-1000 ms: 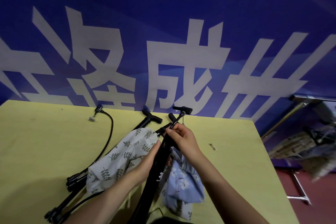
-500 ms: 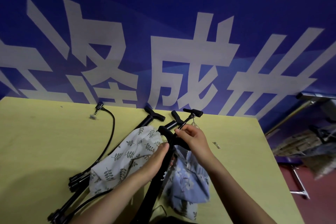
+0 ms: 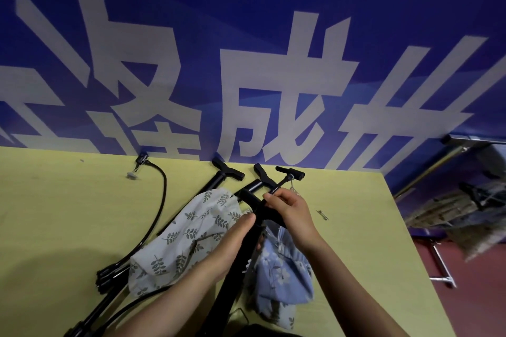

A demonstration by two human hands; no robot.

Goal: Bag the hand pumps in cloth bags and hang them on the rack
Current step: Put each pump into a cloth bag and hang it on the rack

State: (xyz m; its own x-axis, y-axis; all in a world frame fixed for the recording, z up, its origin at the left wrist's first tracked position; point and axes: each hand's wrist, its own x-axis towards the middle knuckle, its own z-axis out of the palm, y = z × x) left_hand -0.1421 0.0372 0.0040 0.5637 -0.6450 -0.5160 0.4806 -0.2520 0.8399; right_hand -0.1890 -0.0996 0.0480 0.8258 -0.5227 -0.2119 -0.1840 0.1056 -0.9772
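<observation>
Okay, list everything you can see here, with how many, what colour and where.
Hand pumps: at least three, black; one held upright-ish at centre, others lying left on the table.
Hoses: black, curving across the table's left side.
Leaf-print bag: one, white-grey, left of the held pump.
Floral bag: one, blue, beneath the right forearm.
Table: one, yellow-green.
Banner: one, blue with white characters, behind.
Rack: metal, far right, cloth items hanging.
Left hand: grips the pump shaft.
Right hand: pinches a thin rod near the handle.

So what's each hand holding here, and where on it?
Left hand grips the black pump on its barrel, just below the handle. Right hand pinches the thin hose end near that handle.
</observation>
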